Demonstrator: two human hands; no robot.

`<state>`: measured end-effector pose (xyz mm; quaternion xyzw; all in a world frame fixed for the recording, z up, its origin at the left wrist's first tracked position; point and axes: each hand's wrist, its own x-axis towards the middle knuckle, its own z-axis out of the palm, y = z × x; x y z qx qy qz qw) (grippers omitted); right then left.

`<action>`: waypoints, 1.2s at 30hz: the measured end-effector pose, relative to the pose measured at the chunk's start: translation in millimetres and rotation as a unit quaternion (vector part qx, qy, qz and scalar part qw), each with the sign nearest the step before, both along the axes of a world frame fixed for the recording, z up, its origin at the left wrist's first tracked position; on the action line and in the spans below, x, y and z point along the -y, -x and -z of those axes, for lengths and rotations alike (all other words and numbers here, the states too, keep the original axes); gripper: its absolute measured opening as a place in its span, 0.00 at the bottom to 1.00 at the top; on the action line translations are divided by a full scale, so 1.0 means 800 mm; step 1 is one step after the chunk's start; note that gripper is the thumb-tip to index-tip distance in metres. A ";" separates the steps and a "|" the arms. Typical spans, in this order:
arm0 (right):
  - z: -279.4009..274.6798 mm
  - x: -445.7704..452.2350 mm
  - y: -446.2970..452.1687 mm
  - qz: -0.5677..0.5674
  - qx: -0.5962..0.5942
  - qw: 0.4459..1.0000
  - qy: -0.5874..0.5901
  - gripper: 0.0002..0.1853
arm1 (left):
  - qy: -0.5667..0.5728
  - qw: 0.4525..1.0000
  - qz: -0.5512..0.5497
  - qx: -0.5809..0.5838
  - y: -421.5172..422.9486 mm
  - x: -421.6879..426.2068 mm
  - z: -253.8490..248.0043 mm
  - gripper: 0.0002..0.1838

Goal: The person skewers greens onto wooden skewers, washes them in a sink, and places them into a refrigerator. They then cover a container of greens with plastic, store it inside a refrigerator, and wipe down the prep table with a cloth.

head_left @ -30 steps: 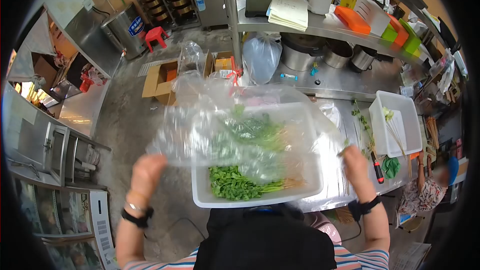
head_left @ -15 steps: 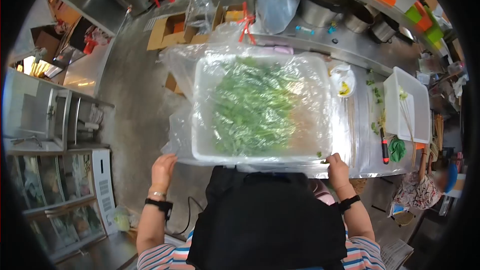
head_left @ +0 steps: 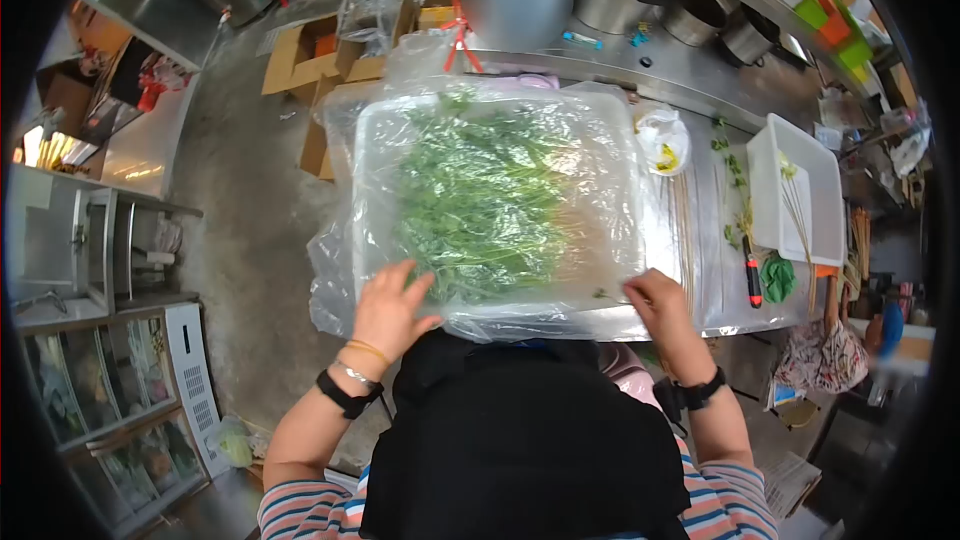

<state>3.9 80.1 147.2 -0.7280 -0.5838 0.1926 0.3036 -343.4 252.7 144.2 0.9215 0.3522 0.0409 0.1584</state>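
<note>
A white tub (head_left: 366,155) full of leafy green herbs (head_left: 480,200) stands in front of me, their pale stems toward the right. Clear plastic sheeting (head_left: 330,275) lies over the tub and hangs past its left and near edges. My left hand (head_left: 393,310) rests on the sheeting at the tub's near left corner, its fingers spread. At the near right corner my right hand (head_left: 660,305) is pinched, and a small green sprig (head_left: 604,294) shows by its fingertips. Whether it also holds the sheeting's edge cannot be made out.
Right on the metal table are a second white tub (head_left: 825,200), a red and black tool (head_left: 752,275), a green cloth (head_left: 777,280) and a white bowl (head_left: 662,140). Pots (head_left: 695,15) stand behind. Cardboard boxes (head_left: 300,55) are on the floor. A person's arm (head_left: 832,310) shows far right.
The sheeting came down from the air over the tub. My left hand then let go of its edge and moved right onto the near left corner. My right hand moved slightly left.
</note>
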 end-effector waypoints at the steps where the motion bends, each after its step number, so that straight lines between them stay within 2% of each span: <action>1: -0.004 -0.007 0.007 0.024 -0.111 0.991 0.069 0.10 | 0.000 1.000 0.007 0.006 -0.002 -0.002 0.026 0.27; 2: 0.000 -0.009 0.008 0.097 -0.322 0.935 0.110 0.13 | 0.023 1.000 0.018 0.004 0.003 0.000 0.056 0.29; 3: -0.004 -0.009 0.007 0.109 -0.317 0.936 0.109 0.13 | 0.046 0.998 0.033 0.002 0.008 0.004 0.072 0.31; 5: -0.017 -0.006 -0.005 0.188 -0.506 0.840 0.046 0.15 | 0.062 0.997 0.053 0.001 0.015 0.006 0.081 0.32; 7: -0.014 0.013 -0.027 0.218 -0.503 0.835 0.054 0.13 | 0.059 0.998 0.026 0.000 0.015 0.010 0.078 0.33; 9: -0.014 0.037 -0.051 0.244 -0.505 0.828 0.003 0.10 | 0.077 0.997 0.027 0.016 0.009 0.011 0.064 0.34; 11: -0.021 0.055 -0.071 0.333 -0.438 0.826 -0.124 0.07 | 0.065 0.997 0.022 0.019 0.006 0.013 0.056 0.36; 13: -0.011 0.074 -0.099 0.424 -0.393 0.783 -0.229 0.08 | 0.069 0.997 0.041 0.022 0.003 0.012 0.052 0.36; 15: 0.012 0.081 -0.143 0.451 -0.352 0.771 -0.279 0.09 | 0.066 0.997 0.038 0.015 0.005 0.012 0.057 0.37; 17: 0.054 0.085 -0.216 0.470 -0.071 0.817 -0.327 0.11 | 0.069 0.997 0.043 -0.004 0.007 0.014 0.062 0.37; 18: 0.106 0.091 -0.270 0.478 0.034 0.847 -0.230 0.12 | 0.066 0.997 0.045 -0.006 0.007 0.015 0.061 0.37; 20: 0.138 0.111 -0.308 0.484 0.135 0.855 -0.125 0.13 | 0.079 0.996 0.051 -0.007 0.004 0.015 0.058 0.37; 21: 0.111 0.110 -0.304 0.480 0.203 0.842 -0.140 0.13 | 0.076 0.996 0.050 -0.010 -0.002 0.012 0.060 0.37; 22: 0.090 0.093 -0.296 0.464 0.261 0.832 -0.156 0.14 | 0.082 0.995 0.053 0.011 -0.004 0.010 0.061 0.36; 24: 0.009 0.036 -0.197 0.403 0.007 0.905 -0.137 0.13 | 0.086 0.996 0.030 0.010 0.011 0.014 0.051 0.34; 25: -0.008 0.018 -0.149 0.293 0.039 0.950 -0.101 0.13 | 0.084 0.996 0.022 0.005 0.005 0.012 0.048 0.33; 26: 0.015 0.008 -0.115 0.151 0.015 0.981 -0.124 0.13 | 0.074 0.997 0.029 0.009 0.006 0.009 0.046 0.31; 27: 0.001 -0.015 -0.057 0.062 -0.066 0.991 -0.095 0.13 | 0.069 0.997 0.043 0.017 0.004 0.009 0.049 0.30; 28: 0.008 -0.027 -0.022 -0.078 -0.082 0.992 -0.055 0.13 | 0.069 0.997 0.028 0.012 0.003 0.007 0.051 0.30; 29: 0.003 -0.042 0.005 -0.178 -0.065 0.982 0.010 0.12 | 0.066 0.997 0.045 -0.002 0.000 0.004 0.054 0.28; 30: 0.033 -0.050 0.023 -0.236 0.009 0.972 0.018 0.12 | 0.060 0.996 0.060 -0.017 -0.001 0.000 0.057 0.26; 31: 0.066 -0.057 0.027 -0.249 0.005 0.968 0.011 0.12 | 0.055 0.997 0.046 -0.022 0.001 -0.007 0.067 0.26; 33: 0.126 -0.060 0.024 -0.219 0.037 0.941 0.256 0.14 | 0.134 0.990 0.028 -0.034 0.011 -0.016 0.095 0.23; 36: 0.159 -0.062 0.015 -0.231 0.042 0.948 0.216 0.16 | 0.125 0.992 0.025 -0.011 0.012 -0.030 0.107 0.22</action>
